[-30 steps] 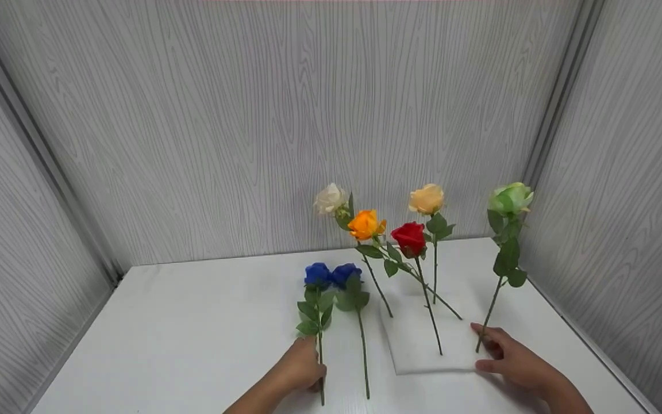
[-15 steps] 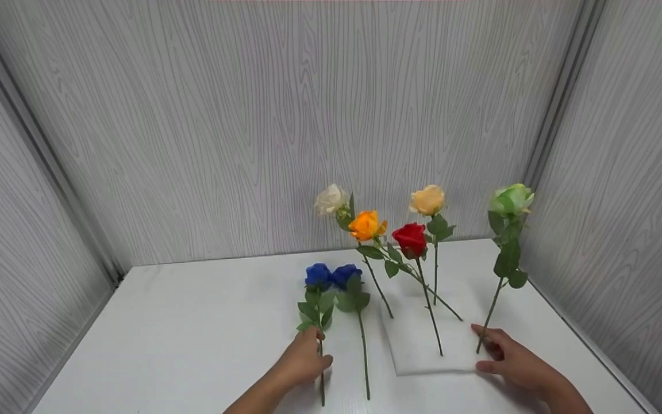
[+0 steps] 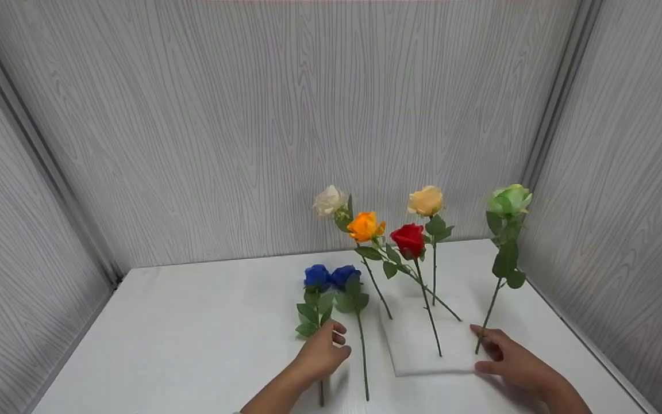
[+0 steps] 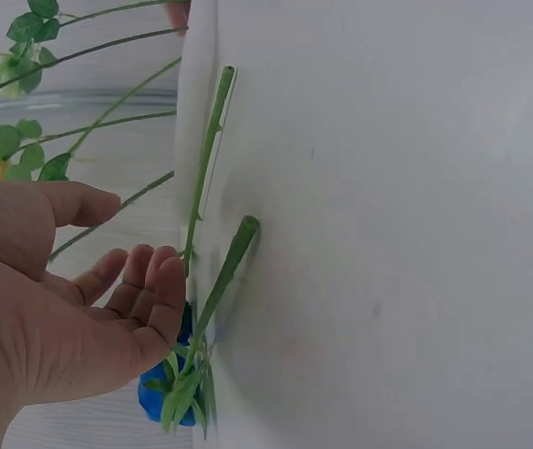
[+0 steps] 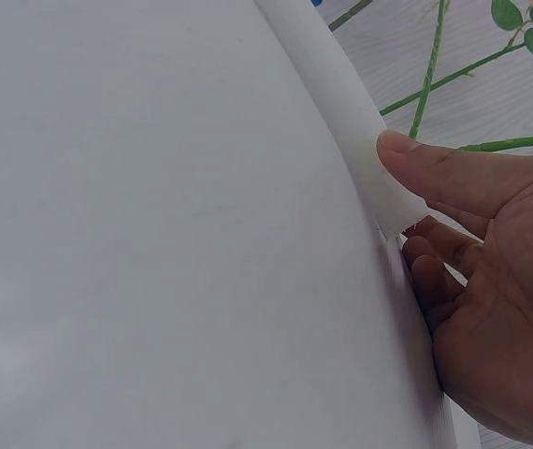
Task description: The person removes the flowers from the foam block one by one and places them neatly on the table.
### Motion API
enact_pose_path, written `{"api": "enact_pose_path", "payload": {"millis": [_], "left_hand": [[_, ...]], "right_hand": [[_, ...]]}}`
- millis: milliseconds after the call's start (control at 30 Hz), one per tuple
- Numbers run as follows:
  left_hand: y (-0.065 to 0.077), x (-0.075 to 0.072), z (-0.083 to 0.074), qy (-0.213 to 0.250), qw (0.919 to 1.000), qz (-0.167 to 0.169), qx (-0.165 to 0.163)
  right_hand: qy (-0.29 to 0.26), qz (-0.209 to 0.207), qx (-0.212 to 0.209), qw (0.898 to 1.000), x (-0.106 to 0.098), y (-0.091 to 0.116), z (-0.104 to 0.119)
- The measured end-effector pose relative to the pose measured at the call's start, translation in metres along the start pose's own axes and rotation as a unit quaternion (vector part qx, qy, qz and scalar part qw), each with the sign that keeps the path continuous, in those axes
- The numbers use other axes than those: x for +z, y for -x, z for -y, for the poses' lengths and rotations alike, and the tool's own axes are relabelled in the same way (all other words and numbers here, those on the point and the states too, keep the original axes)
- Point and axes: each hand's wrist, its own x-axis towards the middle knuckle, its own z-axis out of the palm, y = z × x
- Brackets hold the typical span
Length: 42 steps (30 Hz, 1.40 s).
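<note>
Two blue roses lie side by side on the white table: the left rose (image 3: pixel 316 276) and the right rose (image 3: pixel 345 278). My left hand (image 3: pixel 324 352) hovers over the left rose's stem, fingers loosely bent and nothing held; in the left wrist view both bare stem ends (image 4: pixel 244 230) stick out past the hand (image 4: pixel 70 290). With thumb and fingers, my right hand (image 3: pixel 512 361) grips the right front corner of a white foam slab (image 3: pixel 414 362). In the right wrist view the thumb (image 5: pixel 407 154) presses on the slab (image 5: pixel 341 103), other fingers curled at its edge.
Standing in the slab are a red rose (image 3: pixel 408 240), an orange rose (image 3: pixel 365 226), a cream-white rose (image 3: pixel 330 201), a peach rose (image 3: pixel 425 200) and a green rose (image 3: pixel 509 200), some leaning. Grey wood-grain panels (image 3: pixel 222 126) enclose the table (image 3: pixel 181 333) behind and at both sides.
My left hand has let go of the left blue rose's stem and moved up and right. The rose stays lying in place. My right hand keeps its grip on the slab.
</note>
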Motion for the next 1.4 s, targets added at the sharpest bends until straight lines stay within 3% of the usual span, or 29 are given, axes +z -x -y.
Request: {"api": "enact_pose_path", "payload": {"millis": [100, 300, 467, 667, 933, 1133, 1400], "left_hand": [[-0.003, 0.005, -0.004, 0.014, 0.9998, -0.008, 0.012], [-0.011, 0.020, -0.013, 0.059, 0.9969, -0.034, 0.039], [-0.018, 0.036, -0.023, 0.124, 0.9914, -0.035, 0.023], [-0.030, 0.055, -0.036, 0.161, 0.9863, -0.035, 0.005], [-0.046, 0.085, -0.047, 0.231, 0.9724, -0.034, -0.006], [-0.053, 0.103, -0.053, 0.251, 0.9676, -0.022, -0.004], [-0.067, 0.112, -0.056, 0.247, 0.9689, -0.016, 0.005]], "right_hand": [[0.002, 0.001, -0.003, 1.000, 0.000, -0.002, -0.001], [0.004, -0.004, 0.030, 1.000, 0.001, -0.005, 0.000], [0.007, -0.005, 0.036, 0.999, 0.001, -0.005, 0.002], [0.010, -0.001, 0.023, 1.000, 0.001, -0.006, 0.003], [-0.014, -0.001, 0.043, 0.999, 0.001, -0.006, 0.000], [-0.021, -0.001, 0.034, 0.999, 0.002, -0.001, -0.001], [-0.001, -0.006, 0.012, 1.000, 0.001, -0.001, 0.000]]}}
